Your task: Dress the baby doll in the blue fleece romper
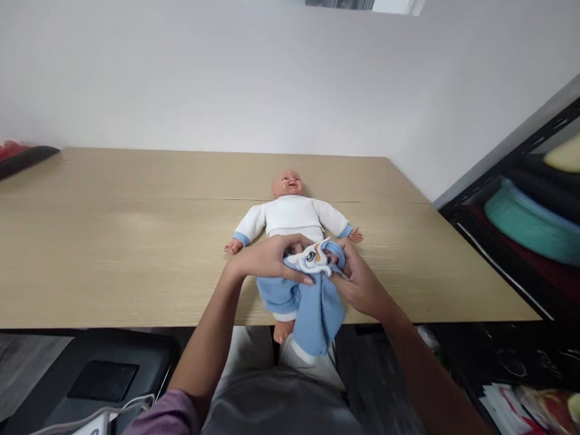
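Observation:
A baby doll (290, 214) lies on its back on the wooden table (113, 241), head toward the wall, wearing a white top with blue cuffs. Light blue trousers (312, 302) with a white animal patch cover its legs and hang over the table's front edge; one bare foot sticks out below. My left hand (267, 260) grips the waistband on the doll's left side, fingers curled over the cloth. My right hand (357, 281) grips the waistband on the other side, fingers pinched on the fabric.
A black shelf unit (521, 199) with a teal round object (530, 220) stands at the right. A black chair seat (104, 374) sits below the table's front edge at left. A dark object (22, 160) lies at the far left table corner. Papers lie at bottom right.

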Motion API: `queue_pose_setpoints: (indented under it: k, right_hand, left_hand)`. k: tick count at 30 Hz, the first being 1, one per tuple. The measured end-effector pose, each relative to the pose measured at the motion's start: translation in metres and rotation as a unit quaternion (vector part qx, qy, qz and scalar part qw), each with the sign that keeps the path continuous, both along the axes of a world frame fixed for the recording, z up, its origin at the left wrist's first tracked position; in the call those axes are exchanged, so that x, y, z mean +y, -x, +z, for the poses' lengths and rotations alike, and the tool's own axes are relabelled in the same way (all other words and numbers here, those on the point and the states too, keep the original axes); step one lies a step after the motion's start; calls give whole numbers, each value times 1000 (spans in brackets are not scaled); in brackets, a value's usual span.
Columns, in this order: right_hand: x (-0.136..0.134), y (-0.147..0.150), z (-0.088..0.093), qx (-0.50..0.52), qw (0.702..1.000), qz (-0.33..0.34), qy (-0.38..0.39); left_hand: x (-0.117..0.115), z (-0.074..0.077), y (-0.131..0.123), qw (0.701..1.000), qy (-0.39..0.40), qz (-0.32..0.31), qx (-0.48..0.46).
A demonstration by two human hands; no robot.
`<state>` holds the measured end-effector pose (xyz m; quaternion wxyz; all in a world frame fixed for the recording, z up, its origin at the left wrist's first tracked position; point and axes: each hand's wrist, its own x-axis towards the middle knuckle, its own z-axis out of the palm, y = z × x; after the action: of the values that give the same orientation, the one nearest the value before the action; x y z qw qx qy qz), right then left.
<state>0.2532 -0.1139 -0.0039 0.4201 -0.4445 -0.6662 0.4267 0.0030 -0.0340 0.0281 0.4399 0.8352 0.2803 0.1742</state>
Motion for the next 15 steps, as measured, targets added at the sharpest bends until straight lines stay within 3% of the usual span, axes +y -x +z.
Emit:
queue_pose_setpoints:
  k: [4, 8, 13, 15]
  right_hand:
    - [-11, -13, 8, -74, 993, 33, 83]
    - [-26, -21, 18, -152, 982, 98, 52]
    - [-26, -14, 10, -75, 995, 65, 19]
    - [-22, -10, 3, -29, 999, 33, 21]
  left_hand:
    - [3, -3, 3, 998, -8, -60, -26]
    - [-5, -10, 4, 997, -6, -65, -31]
    - [-10, -20, -4, 995, 65, -51, -48]
    - [-9, -22, -5, 991, 95, -82, -39]
